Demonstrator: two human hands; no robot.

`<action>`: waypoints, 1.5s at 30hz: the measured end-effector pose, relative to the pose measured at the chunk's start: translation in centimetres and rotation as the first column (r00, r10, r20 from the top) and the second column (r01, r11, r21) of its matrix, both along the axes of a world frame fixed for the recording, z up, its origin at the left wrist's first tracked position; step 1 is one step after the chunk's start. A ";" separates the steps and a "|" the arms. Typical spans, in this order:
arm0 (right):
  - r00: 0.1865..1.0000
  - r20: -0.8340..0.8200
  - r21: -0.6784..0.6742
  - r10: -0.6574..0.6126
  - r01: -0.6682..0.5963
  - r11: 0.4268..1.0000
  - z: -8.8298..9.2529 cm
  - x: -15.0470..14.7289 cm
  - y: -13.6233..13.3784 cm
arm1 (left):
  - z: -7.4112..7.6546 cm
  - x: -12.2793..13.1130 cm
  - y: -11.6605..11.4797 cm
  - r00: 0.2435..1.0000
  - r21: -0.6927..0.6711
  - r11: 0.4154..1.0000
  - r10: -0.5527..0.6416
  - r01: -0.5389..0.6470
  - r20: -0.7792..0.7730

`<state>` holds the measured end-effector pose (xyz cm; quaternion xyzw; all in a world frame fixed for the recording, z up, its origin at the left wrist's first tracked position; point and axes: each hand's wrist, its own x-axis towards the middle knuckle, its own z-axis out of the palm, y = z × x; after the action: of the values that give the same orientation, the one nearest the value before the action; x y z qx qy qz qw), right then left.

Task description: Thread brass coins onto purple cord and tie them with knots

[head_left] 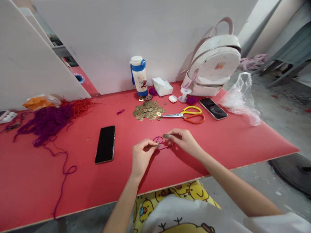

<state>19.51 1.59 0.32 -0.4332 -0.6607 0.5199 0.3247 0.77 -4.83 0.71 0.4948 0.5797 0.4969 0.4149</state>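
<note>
Far left, purple yarn (pixel 52 119) heaped loose against red yarn (pixel 81 108), one strand trailing toward the table edge; probably parked there so the tangle stays out of my working spot. Black phone (pixel 105 144) lies flat, screen up, between the yarn and me. My left hand (pixel 143 153) pinches the purple cord (pixel 166 147) at thumb and fingertip, just above the red table (pixel 233 142) in front of me; likely a tip grip to steady the small loop standing beside it. Coin pile (pixel 148 111) sits beyond my hands, seemingly for easy reach. My right hand (pixel 183 140) grips what looks like a brass coin (pixel 166 136) by the fingertips, near the loop, perhaps leaving its face free; can't tell if those fingers touch the cord too. Scissors (pixel 182 115) lie beyond, handles rightward, apparently handy for that side.
</note>
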 end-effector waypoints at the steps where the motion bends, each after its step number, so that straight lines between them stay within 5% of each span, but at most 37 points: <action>1: 1.000 -0.018 -0.014 -0.010 0.010 1.000 -0.1 -0.3 -0.5 | 0.1 0.0 0.0 1.000 0.012 1.000 -0.014 0.014 -0.004; 8: 0.978 -0.185 -0.225 -0.095 0.052 0.973 -1.6 -2.2 -1.8 | 0.3 0.1 -0.2 0.995 0.084 0.992 -0.093 0.094 -0.022; 45: 0.972 -0.173 -0.139 -0.159 0.136 0.981 -1.6 -1.8 -2.1 | 0.1 0.3 -0.2 0.996 0.013 0.996 -0.085 0.085 -0.036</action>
<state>17.73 -0.48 -1.29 -0.4512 -0.5598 0.5728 0.3937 1.08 -4.99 0.81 0.5308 0.5619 0.4741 0.4215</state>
